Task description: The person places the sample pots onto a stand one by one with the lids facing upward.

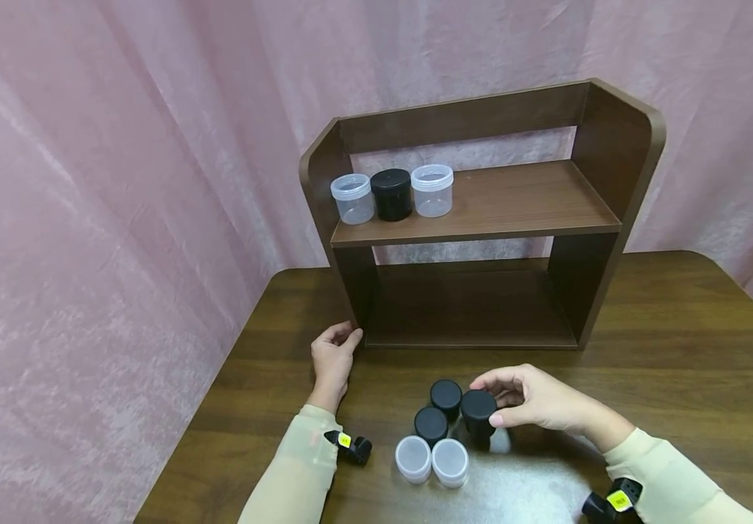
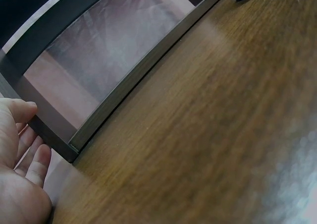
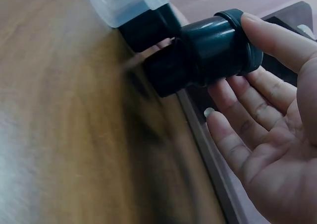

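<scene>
My right hand (image 1: 537, 400) pinches a black jar (image 1: 479, 405) between thumb and fingers. In the right wrist view the thumb (image 3: 277, 38) lies on the lid end of this jar (image 3: 218, 48), with fingers on the other side. Whether its base touches the table I cannot tell. Close beside it stand two more black jars, one farther back (image 1: 446, 397) and one nearer (image 1: 431, 423), and two translucent white jars (image 1: 413, 458) (image 1: 451, 462). My left hand (image 1: 333, 360) holds the lower front corner of the shelf's left side panel (image 2: 52, 137), thumb at its front edge.
The brown two-tier shelf (image 1: 475, 239) stands at the back of the wooden table (image 1: 671, 349). On its upper board, at the left, a clear jar (image 1: 354, 200), a black jar (image 1: 391, 195) and another clear jar (image 1: 432, 191) form a row. Pink curtain (image 1: 121, 182) hangs behind.
</scene>
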